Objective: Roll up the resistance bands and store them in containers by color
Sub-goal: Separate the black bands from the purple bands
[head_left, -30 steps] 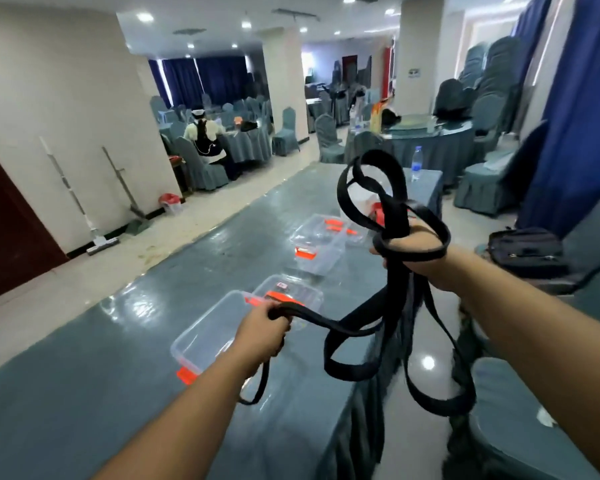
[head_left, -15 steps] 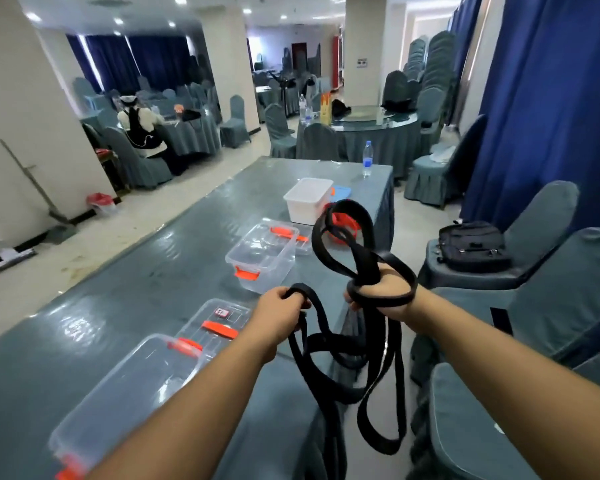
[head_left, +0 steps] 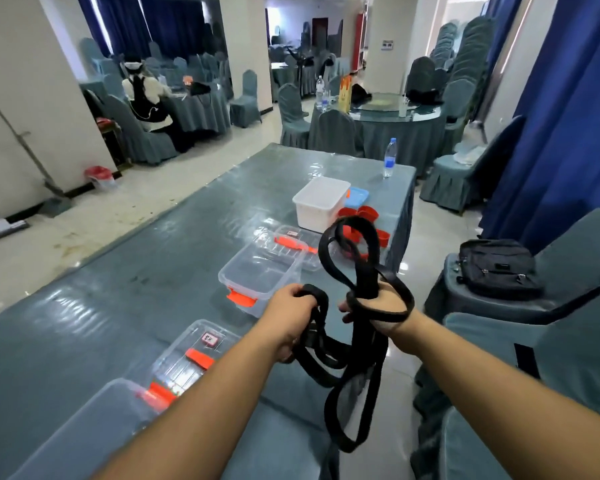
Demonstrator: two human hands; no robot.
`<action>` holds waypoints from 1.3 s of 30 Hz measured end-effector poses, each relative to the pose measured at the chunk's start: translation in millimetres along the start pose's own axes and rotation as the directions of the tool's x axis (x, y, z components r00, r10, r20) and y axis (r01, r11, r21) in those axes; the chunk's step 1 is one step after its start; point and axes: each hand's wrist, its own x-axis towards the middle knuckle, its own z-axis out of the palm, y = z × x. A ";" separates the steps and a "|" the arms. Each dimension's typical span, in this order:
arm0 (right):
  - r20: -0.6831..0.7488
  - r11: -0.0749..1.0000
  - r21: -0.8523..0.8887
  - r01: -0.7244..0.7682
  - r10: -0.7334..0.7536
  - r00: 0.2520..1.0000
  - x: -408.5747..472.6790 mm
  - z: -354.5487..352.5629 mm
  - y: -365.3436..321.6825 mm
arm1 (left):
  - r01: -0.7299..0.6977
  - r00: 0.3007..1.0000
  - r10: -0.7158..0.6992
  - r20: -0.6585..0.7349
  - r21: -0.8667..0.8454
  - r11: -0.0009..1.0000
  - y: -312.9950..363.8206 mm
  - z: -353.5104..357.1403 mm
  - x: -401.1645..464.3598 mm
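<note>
Long cloth-covered table (head_left: 125, 306) runs from near edge away toward far end. Lidless clear plastic box with orange latch (head_left: 260, 271) mid-table; clear flat lid (head_left: 298, 242) just behind it. Second clear lid (head_left: 191, 355) nearer, beside clear box (head_left: 94, 420) at bottom left. White opaque tub (head_left: 321, 202) farther back; red cups (head_left: 359, 216) right of it. Water bottle (head_left: 389, 157) at far right corner. Left hand (head_left: 288, 317) and right hand (head_left: 378, 303) over table's right edge, black loop band (head_left: 357, 341) hanging between. Black bag (head_left: 497, 266) on chair, right.
</note>
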 end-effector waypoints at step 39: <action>0.057 0.532 0.380 -0.757 0.803 0.593 342.9 -19.7 183.9 | 0.240 0.911 0.075 -0.405 0.671 0.701 -76.3 74.5 218.1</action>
